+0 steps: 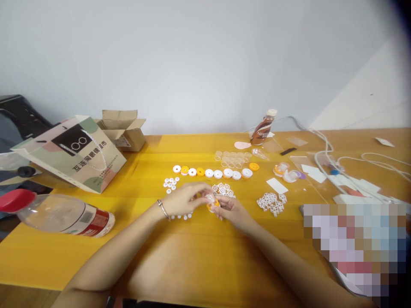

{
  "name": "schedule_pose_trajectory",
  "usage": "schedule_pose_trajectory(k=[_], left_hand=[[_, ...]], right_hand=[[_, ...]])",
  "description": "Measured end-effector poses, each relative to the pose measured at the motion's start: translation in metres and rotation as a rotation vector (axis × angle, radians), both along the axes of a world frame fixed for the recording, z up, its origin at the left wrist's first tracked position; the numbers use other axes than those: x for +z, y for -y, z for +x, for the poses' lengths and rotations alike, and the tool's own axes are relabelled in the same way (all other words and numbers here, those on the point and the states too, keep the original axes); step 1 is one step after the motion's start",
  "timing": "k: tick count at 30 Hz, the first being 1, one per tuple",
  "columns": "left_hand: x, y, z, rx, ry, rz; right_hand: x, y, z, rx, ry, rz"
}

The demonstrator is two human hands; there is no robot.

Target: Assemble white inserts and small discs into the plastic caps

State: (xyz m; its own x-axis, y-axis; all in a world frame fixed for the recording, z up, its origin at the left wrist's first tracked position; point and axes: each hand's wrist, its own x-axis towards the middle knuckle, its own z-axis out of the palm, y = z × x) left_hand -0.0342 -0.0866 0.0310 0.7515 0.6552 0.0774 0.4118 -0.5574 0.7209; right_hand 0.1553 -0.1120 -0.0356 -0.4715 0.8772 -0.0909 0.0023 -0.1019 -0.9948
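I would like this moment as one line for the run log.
left hand: at orange-and-white piece | right hand: holding same piece | beyond hands: row of round pieces

Bare forearms [123,252], one bangle [164,210] worn
The left wrist [171,207] is circled by this slim, shiny, silver-coloured ring; the fingers [228,201] are seen uncovered.

The held piece [212,207] is orange and white, the table [180,265] yellow-brown.

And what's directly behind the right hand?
A cluster of white openwork pieces, with a row of discs farther back. The right hand covers the cluster's near edge, so anything there can't be seen.
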Motion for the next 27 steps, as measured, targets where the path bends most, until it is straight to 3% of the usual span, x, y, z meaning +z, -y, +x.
schedule_pose_trajectory(k=[2,6,7,11,16,20,24,27], left_hand=[[0.0018,-0.0013,-0.0016,-0.088,0.04,0.031],[0.0024,-0.0029,-0.0033,0.123,-0.014,0.049],[0.0027,-0.0029,-0.0036,0.123,-0.051,0.029],[0.0068,-0.0011,-0.0051,-0.104,-0.041,0.03],[0.0056,0.002,-0.0036,0.133,-0.104,0.046],[0.0052,0.0015,-0.0028,-0.034,-0.032,0.073],[0.0013,0.0005,-0.0024,0.135,-0.078,0.04],[0.0,0.0009,-0.0023,0.072,-0.134,0.0]], right_hand=[[-0.0005,0.0005,-0.0005,-0.001,0.001,0.005],[-0.0011,0.0016,-0.0011,0.009,0.006,-0.005],[-0.0013,0.0019,-0.0012,0.01,0.013,-0.01],[-0.0009,0.0027,-0.0018,0.012,0.034,-0.024],[0.0002,0.003,-0.0025,0.015,0.003,-0.014],[-0.0009,0.0025,-0.0021,0.014,0.017,-0.008],[-0.0016,0.0019,-0.0016,0.022,0.005,0.002],[-0.0017,0.0026,-0.0024,0.006,0.02,-0.004]])
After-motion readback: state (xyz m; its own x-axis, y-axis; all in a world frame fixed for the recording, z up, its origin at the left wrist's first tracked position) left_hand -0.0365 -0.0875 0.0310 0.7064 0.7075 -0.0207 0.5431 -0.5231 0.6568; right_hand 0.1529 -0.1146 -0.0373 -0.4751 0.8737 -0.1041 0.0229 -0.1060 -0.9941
